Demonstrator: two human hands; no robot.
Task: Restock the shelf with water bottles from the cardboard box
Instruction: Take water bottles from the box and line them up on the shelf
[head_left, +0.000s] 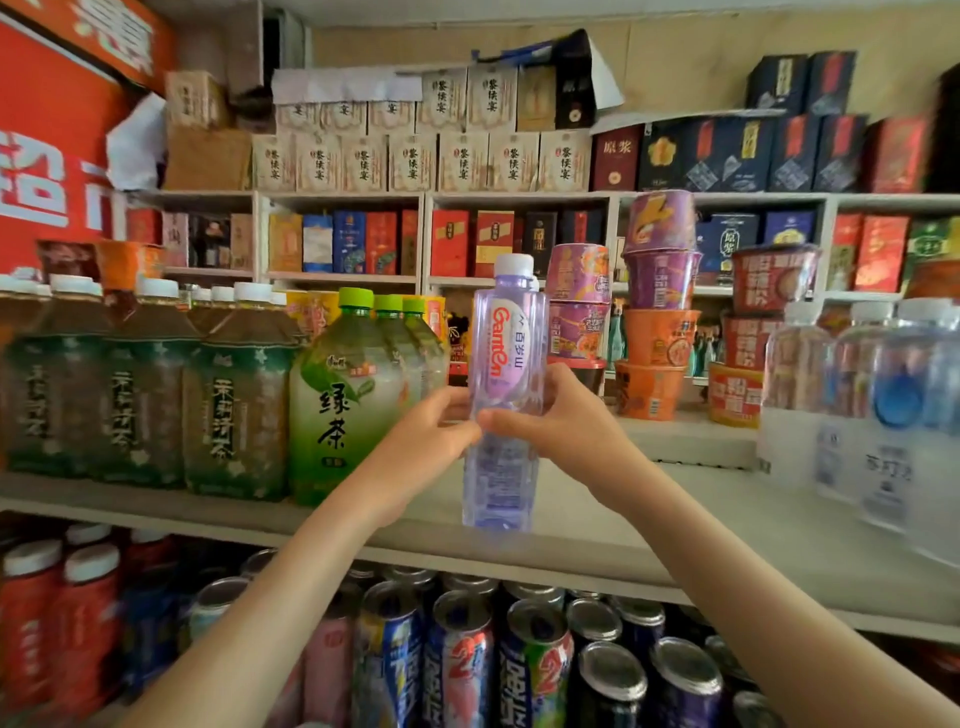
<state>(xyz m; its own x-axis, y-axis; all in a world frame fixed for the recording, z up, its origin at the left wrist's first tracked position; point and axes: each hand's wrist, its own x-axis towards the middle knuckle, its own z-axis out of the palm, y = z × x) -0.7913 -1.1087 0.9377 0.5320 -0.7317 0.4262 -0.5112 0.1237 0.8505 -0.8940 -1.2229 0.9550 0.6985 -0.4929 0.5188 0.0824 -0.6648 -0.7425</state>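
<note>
A clear water bottle (503, 364) with a white cap and a pale purple label stands upright on the grey shelf (597, 525), near its middle. My left hand (426, 431) grips its waist from the left, and my right hand (558, 415) grips it from the right; the thumbs nearly meet in front. A second clear bottle seems to stand right behind it, mostly hidden. The cardboard box is out of view.
Green tea bottles (353, 395) and dark tea bottles (140, 384) fill the shelf to the left. Clear bottles (883, 410) stand at the right. Stacked noodle cups (660, 306) sit behind. Drink cans (519, 660) fill the shelf below.
</note>
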